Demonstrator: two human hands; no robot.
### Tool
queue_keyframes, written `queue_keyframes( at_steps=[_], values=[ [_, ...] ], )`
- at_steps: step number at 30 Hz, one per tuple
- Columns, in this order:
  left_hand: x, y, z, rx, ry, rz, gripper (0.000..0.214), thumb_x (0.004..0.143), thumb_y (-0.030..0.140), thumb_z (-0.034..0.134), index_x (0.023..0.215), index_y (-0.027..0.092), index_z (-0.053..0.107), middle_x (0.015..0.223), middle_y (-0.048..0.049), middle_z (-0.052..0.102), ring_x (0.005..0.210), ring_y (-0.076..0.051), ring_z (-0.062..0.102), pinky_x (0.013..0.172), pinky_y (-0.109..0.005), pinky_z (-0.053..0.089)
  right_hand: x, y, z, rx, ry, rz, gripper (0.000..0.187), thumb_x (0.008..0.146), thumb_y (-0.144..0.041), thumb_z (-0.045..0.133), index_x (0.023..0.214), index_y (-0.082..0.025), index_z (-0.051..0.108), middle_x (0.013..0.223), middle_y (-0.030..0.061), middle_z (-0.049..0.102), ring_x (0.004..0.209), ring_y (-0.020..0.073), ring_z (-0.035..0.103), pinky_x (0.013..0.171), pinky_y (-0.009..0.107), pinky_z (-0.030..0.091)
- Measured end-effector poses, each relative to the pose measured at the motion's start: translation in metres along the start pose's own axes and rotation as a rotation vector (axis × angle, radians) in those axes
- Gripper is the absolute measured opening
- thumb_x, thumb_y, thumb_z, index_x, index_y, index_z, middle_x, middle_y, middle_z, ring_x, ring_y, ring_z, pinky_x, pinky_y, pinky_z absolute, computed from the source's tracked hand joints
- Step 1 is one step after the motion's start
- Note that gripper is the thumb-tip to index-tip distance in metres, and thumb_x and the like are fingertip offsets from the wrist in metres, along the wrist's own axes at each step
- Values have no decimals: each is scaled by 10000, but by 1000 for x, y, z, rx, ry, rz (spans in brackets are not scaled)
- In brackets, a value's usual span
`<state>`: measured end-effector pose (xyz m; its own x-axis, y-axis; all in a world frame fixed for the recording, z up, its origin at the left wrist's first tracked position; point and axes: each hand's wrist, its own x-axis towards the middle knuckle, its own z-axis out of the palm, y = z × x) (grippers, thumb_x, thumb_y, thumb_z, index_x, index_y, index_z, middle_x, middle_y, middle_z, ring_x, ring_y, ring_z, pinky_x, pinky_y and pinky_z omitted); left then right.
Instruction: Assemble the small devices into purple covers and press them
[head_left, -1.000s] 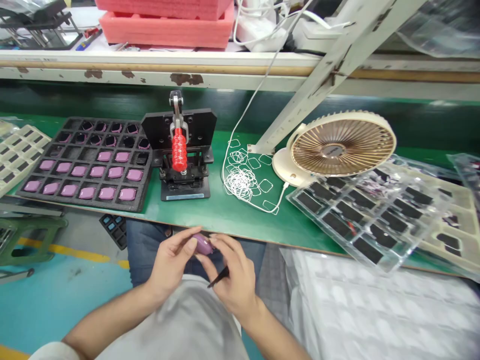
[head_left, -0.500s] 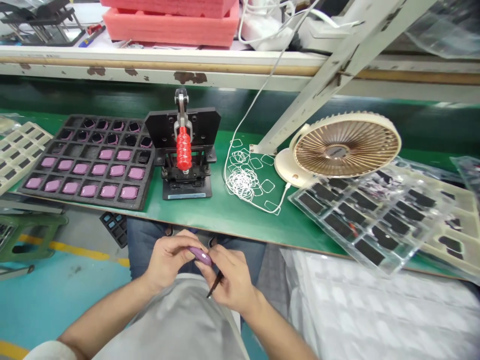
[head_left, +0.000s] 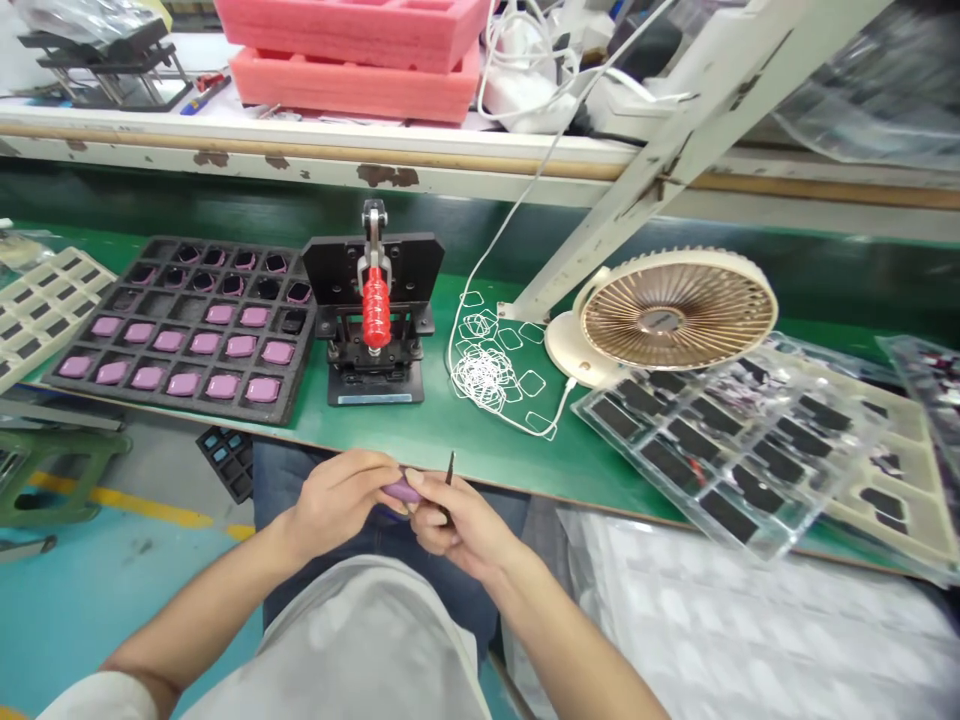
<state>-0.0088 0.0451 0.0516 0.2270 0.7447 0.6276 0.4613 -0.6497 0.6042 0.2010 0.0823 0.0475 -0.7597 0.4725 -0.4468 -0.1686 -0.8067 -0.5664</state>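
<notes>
Green bench [head_left: 450, 440] carries a black tray [head_left: 187, 330] of purple parts, a red-handled toggle press [head_left: 373, 310] and a small fan [head_left: 675, 310]. Below its front edge, over the lap, the left hand [head_left: 337, 500] pinches a purple part [head_left: 403, 490] in its grip. The right hand [head_left: 450, 515] touches that part and grips black tweezers [head_left: 448, 470], tip upward.

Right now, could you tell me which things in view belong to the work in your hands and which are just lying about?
In hand:
- purple part, pinched between the left hand and the right hand
- dark tweezers in the right hand
- black tray of matching purple parts

Lying about:
- red-handled press
- desk fan
- pile of white rings
- clear tray
- pink foam on the shelf
</notes>
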Motion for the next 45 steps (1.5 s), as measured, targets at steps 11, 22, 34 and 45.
queue_keyframes(
  at_steps=[11,22,34,45],
  values=[
    [-8,-33,1,284,-38,-108,283,1054,123,593,1301,212,699,1160,-95,766,1055,-206,746,951,-355,653,13,-48,8,-1085,358,-521,562,1087,-631,546,774,-181,668,632,15,585,569,147,551,543,256,452],
    [12,-85,17,441,137,-86,262,1027,135,642,1244,215,767,1205,-73,815,1255,-295,711,1097,-519,608,48,-159,72,-1824,329,-1758,266,1134,-243,612,1396,-258,652,1381,56,726,1072,154,780,809,178,601],
    [-18,-64,-21,358,302,-200,260,1048,160,632,1278,215,742,1120,-82,818,1008,-216,763,913,-409,665,54,-106,28,-1801,459,-1261,317,1146,-329,510,1075,-216,797,980,63,804,855,187,765,795,276,582],
    [-30,-52,-25,451,318,-232,307,1036,114,622,1315,208,710,1204,-95,772,1103,-219,751,1014,-388,640,130,-94,-14,-2174,460,-630,296,1093,-301,628,1350,-214,744,1116,114,794,950,277,773,765,286,554]
  ],
)
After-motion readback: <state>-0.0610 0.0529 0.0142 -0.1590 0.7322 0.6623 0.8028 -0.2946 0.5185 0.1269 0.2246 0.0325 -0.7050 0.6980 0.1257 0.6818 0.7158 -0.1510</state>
